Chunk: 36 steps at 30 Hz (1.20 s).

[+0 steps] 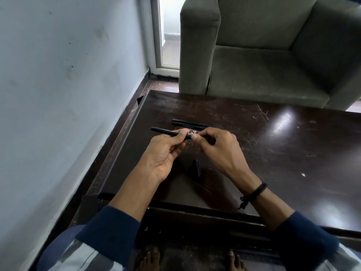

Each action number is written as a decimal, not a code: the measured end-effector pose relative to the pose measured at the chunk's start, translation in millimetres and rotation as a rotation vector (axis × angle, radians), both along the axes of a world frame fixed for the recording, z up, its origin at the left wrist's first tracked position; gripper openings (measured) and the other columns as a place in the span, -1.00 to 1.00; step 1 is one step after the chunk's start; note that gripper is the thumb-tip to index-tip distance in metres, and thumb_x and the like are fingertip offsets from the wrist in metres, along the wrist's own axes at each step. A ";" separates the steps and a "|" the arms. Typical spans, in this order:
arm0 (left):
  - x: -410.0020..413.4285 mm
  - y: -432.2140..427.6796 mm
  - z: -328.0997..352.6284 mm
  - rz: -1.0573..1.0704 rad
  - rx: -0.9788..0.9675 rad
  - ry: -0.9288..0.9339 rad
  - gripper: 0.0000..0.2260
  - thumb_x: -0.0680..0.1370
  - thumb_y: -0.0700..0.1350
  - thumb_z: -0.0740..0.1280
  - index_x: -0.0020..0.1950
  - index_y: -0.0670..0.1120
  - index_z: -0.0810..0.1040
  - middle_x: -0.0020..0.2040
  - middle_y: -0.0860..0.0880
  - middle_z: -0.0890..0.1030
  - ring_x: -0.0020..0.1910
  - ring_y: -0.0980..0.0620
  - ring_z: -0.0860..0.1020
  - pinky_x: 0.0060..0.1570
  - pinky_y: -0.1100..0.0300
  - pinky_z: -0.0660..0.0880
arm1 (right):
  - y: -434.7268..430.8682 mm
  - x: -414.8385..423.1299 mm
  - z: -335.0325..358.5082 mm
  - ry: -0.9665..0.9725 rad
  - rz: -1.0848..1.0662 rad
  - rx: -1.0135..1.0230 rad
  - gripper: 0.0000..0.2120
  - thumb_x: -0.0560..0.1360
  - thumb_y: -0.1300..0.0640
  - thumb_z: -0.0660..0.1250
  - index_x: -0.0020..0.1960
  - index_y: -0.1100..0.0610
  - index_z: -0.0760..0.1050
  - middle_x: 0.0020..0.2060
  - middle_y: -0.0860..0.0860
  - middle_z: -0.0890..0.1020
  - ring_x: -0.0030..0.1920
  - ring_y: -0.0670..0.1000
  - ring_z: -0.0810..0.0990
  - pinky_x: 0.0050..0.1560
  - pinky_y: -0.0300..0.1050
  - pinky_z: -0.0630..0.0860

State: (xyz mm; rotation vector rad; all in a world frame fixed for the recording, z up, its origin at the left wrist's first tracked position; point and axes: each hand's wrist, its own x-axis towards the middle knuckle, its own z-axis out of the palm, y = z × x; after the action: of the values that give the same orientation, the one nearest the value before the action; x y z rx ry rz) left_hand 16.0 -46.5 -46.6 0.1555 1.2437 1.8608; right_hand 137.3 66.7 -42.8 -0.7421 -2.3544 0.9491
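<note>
Over the table (273, 153) we hold the left hand (164, 153) palm-inward, pinching one pencil (166, 132) mid-shaft, and the right hand (218, 151) knuckles-up, pinching its right end, near two spare pencils (189, 123) and one black cap (197, 167).

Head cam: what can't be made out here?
- Head view: right end of the pencil, hidden in the grip of the right hand.
- Head view: small black thing on the table, too dark to identify.
- Head view: spare pencils, print too small.
- Head view: armchair, cut off by top and right edges.
</note>
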 end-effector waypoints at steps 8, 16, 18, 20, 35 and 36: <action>1.0 -0.1 -1.1 -0.017 0.000 0.001 -0.90 0.55 -0.27 0.40 0.02 -0.23 0.69 -0.12 -0.08 0.73 -0.16 0.10 0.70 -0.03 0.31 0.61 | -0.6 -1.6 -2.6 0.007 0.005 0.027 -0.88 0.58 -0.01 0.42 -0.06 0.03 0.65 -0.33 -0.15 0.62 -0.31 -0.17 0.57 -0.24 -0.14 0.53; 1.3 0.2 -1.4 -0.006 0.005 0.017 -0.89 0.55 -0.26 0.41 0.04 -0.24 0.68 -0.11 -0.09 0.73 -0.16 0.09 0.70 0.01 0.28 0.60 | -0.3 -1.8 -1.4 0.007 0.025 0.034 -0.89 0.52 0.00 0.50 -0.02 0.01 0.65 -0.26 -0.18 0.63 -0.23 -0.21 0.59 -0.21 -0.30 0.49; 1.6 1.0 -2.7 -0.013 -0.008 0.027 -0.88 0.55 -0.26 0.41 0.05 -0.25 0.68 -0.08 -0.10 0.73 -0.14 0.08 0.69 0.00 0.29 0.61 | -0.7 -2.0 -1.1 -0.023 0.008 0.037 -0.92 0.55 0.01 0.47 -0.06 0.00 0.65 -0.31 -0.17 0.62 -0.28 -0.19 0.57 -0.22 -0.20 0.51; 1.3 2.0 -3.6 -0.018 -0.016 0.035 -0.87 0.55 -0.26 0.42 0.06 -0.26 0.68 -0.06 -0.11 0.72 -0.11 0.07 0.69 -0.02 0.29 0.61 | 0.7 -2.2 -1.3 -0.063 0.003 0.026 -0.89 0.57 -0.02 0.44 -0.09 0.00 0.64 -0.34 -0.12 0.62 -0.30 -0.14 0.57 -0.20 -0.07 0.57; -3.1 0.8 -2.8 -0.060 -0.032 0.188 -0.93 0.53 -0.30 0.42 -0.05 -0.25 0.70 -0.15 -0.10 0.71 -0.17 0.07 0.64 -0.06 0.28 0.61 | 1.4 -1.2 5.4 -0.030 0.049 -0.388 -0.83 0.59 0.09 0.43 -0.17 0.09 0.62 -0.45 -0.01 0.62 -0.42 -0.04 0.54 -0.29 -0.01 0.51; -3.6 0.0 -1.8 -0.061 -0.034 0.198 -0.93 0.53 -0.30 0.42 -0.04 -0.25 0.70 -0.14 -0.10 0.71 -0.17 0.07 0.64 -0.05 0.27 0.61 | 1.1 -1.1 5.9 -0.012 0.050 -0.444 -0.83 0.59 0.10 0.44 -0.16 0.12 0.63 -0.46 -0.01 0.61 -0.42 -0.03 0.53 -0.31 -0.03 0.49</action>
State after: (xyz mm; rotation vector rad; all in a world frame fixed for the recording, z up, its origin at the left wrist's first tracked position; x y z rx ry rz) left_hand 12.5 -46.5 -48.4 0.3630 1.3881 1.8040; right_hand 136.2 67.8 -36.9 -0.8541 -2.2017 1.5199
